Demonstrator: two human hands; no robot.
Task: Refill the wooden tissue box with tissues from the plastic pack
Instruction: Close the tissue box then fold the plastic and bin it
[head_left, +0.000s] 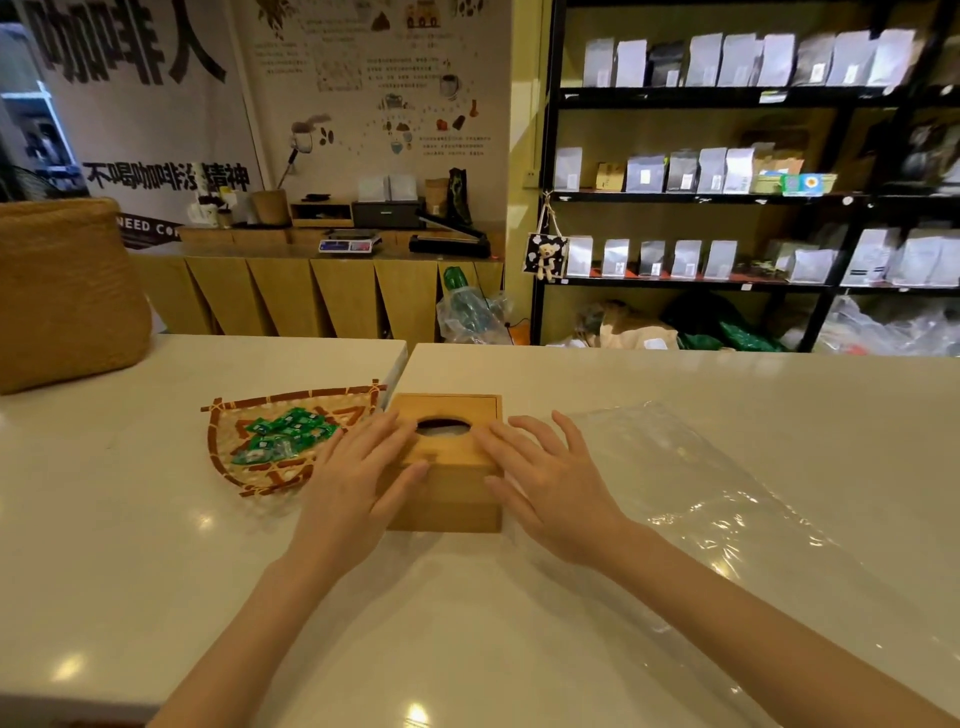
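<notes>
The wooden tissue box (451, 499) stands in the middle of the white counter (467, 623), its lid on and an oval slot in the top. The slot looks dark with a hint of white inside. My left hand (358, 478) lies flat on the box's left top edge, fingers straight. On the right top edge rests my right hand (550, 475), fingers spread and straight. A clear plastic wrapper (717, 499) lies flat and crumpled on the counter to the right of the box.
A woven bamboo tray (244, 473) with several green wrapped candies sits just left of the box. A large woven basket (62, 296) stands at the counter's far left. A seam splits the counter behind the box. Shelves of bags stand beyond.
</notes>
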